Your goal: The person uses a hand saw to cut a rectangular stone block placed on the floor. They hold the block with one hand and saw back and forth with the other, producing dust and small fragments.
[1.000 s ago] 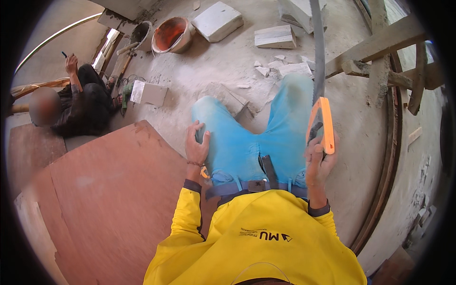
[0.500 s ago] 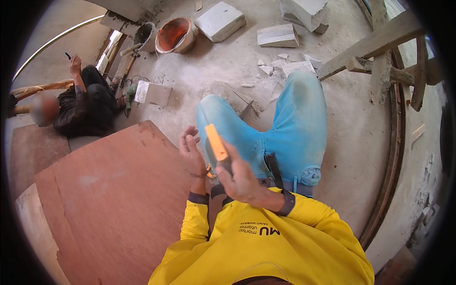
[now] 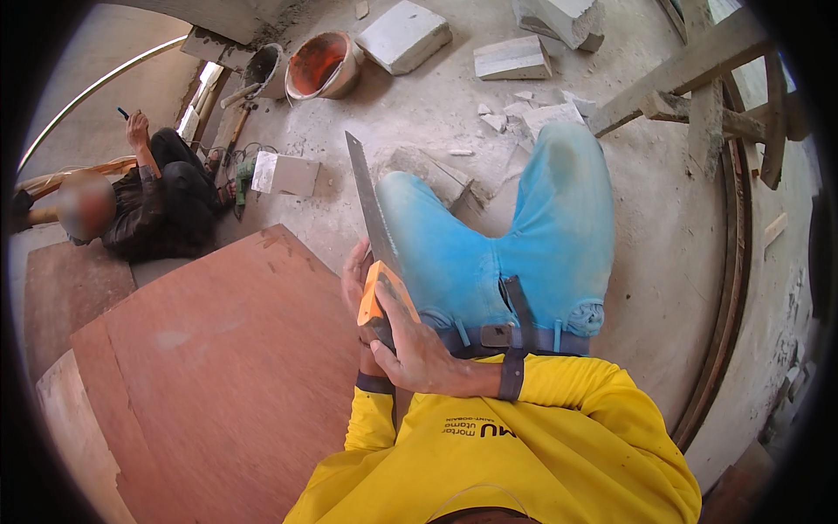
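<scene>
Find the saw (image 3: pixel 375 223) in the right hand (image 3: pixel 415 349), raised just beside the left trouser leg (image 3: pixel 436 240), with blade (image 3: pixel 361 175) slanting up, away and slightly left. Grip firmly by the orange handle (image 3: pixel 370 297), right fingers wrapped around and holding; best done with a straight wrist and no squeezing near the metal. See the left hand (image 3: pixel 352 271) directly behind the handle, largely covered; cannot tell the spread of the fingers there, nor any contact with the saw. Steady only by the handle or the smooth back edge, well off the teeth (image 3: pixel 390 237). Mind those teeth, turned toward the left trouser leg; cannot tell touching or apart. Tilt the edge away from the cloth and turn the blade slowly, to lower the risk of a snag. Allow elbow room over the reddish board (image 3: pixel 209 358) beside the left arm. Farther out, note a grey block (image 3: pixel 428 170) on the floor ahead, pale shards (image 3: pixel 550 118) beyond, and a green drill (image 3: pixel 242 182) to the left. Point no tip toward the co-worker (image 3: pixel 144 214) at far left, past the board.
</scene>
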`<state>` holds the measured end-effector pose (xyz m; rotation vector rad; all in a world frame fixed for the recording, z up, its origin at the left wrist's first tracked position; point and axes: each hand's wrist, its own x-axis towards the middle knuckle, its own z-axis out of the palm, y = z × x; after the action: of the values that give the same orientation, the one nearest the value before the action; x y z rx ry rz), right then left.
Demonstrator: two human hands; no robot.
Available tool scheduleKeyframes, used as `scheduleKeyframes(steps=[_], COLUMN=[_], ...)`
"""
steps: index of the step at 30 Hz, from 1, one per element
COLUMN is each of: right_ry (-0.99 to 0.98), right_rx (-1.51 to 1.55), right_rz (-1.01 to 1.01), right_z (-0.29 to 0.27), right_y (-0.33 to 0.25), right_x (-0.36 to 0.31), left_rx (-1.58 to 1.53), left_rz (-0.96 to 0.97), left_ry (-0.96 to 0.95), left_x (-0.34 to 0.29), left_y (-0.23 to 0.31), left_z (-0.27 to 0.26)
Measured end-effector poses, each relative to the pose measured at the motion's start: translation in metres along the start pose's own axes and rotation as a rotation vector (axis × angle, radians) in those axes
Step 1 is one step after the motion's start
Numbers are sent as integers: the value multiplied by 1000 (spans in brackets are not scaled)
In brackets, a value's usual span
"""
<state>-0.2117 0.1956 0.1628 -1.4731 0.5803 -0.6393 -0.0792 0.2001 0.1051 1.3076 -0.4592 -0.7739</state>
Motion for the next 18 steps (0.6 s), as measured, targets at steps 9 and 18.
scheduleKeyframes(steps=[9, 18], right_ry=[-132, 14], right_rx=[81, 54], right_rz=[186, -31], right_z=[-7, 10], right_y=[-6, 19], right_x=[-1, 27], left_rx=[85, -5], left_rz=[327, 213], left_ry=[-359, -374], left_x=[-5, 30], left_y=[14, 2], left_z=[-20, -21])
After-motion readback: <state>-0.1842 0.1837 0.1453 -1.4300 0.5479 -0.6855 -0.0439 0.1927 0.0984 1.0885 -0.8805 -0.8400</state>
